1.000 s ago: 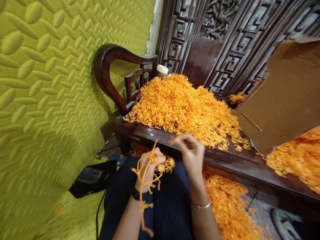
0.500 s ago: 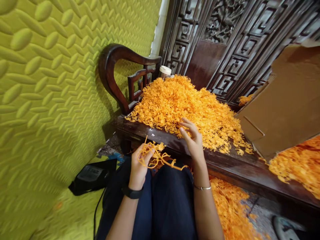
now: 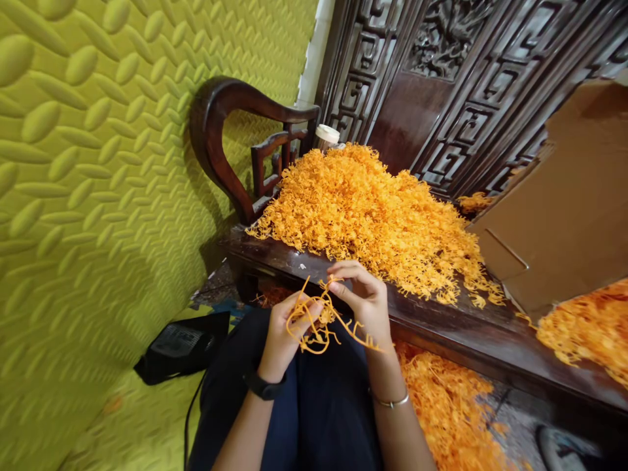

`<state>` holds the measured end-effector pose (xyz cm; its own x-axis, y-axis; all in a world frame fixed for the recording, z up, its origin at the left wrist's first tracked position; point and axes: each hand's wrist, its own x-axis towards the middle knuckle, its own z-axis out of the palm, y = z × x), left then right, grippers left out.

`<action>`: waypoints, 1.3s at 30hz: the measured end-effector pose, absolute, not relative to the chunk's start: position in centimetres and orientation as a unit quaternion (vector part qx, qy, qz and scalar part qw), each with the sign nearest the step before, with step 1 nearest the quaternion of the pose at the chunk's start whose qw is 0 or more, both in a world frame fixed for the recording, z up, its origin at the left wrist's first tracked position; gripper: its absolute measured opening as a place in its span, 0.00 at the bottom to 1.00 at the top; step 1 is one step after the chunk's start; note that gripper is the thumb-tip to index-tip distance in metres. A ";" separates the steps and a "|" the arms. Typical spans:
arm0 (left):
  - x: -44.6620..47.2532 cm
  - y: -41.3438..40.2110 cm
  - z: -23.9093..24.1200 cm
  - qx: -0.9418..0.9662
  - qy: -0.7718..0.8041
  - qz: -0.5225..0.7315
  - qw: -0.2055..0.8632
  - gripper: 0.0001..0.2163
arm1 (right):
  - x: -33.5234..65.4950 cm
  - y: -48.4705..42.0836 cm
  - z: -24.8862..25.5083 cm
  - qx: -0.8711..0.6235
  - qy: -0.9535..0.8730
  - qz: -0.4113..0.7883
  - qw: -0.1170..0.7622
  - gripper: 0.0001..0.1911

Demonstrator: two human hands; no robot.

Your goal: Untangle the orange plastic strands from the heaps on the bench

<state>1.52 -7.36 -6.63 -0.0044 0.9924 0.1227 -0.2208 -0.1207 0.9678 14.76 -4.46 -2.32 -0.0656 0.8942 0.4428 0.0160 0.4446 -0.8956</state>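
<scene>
"Two hands, both bare, over the lap. State of the left?"

"Left hand (image 3: 282,333): thumb and fingers pinching a tangled orange strand (image 3: 318,347), which loops below the fingertips. Dark band (image 3: 265,387) worn at that wrist."

"And the right?"

"Right hand (image 3: 366,304): fingers curled, thumb and fingertips at an orange bit along the strand's upper edge. Whether that pinch is fully closed, I cannot tell. Thin bracelet (image 3: 392,402) noted at the wrist."

"Position of the strand?"

"Between the two hands, above the knees, just in front of the dark wooden counter (image 3: 260,247). One branched length trails toward the right wrist."

"Contents of the counter?"

"One large pile (image 3: 373,209) of small curly orange pieces, spreading close to the front edge. Behind it, beside the curved armrest (image 3: 209,137), a jar (image 3: 327,135) with a white lid. To the right of the pile, a cardboard sheet (image 3: 564,216), tilted."

"Floor?"

"Further orange material (image 3: 441,399) heaped below the counter, right of the knees. Black item (image 3: 181,350), unidentified, left of the legs."
</scene>
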 end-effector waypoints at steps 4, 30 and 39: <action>1.5 -7.2 -7.2 0.457 0.408 0.586 0.530 0.12 | 13.7 -4.5 -2.7 -0.343 -0.550 0.448 0.615 0.05; 0.3 -7.8 -6.6 0.275 0.314 0.718 0.557 0.12 | 22.9 1.0 -0.5 -0.502 -0.503 0.048 0.702 0.13; 0.5 -7.6 -6.4 0.261 0.304 0.711 0.578 0.13 | 16.0 -3.5 -0.3 -0.390 -0.710 0.423 0.406 0.17</action>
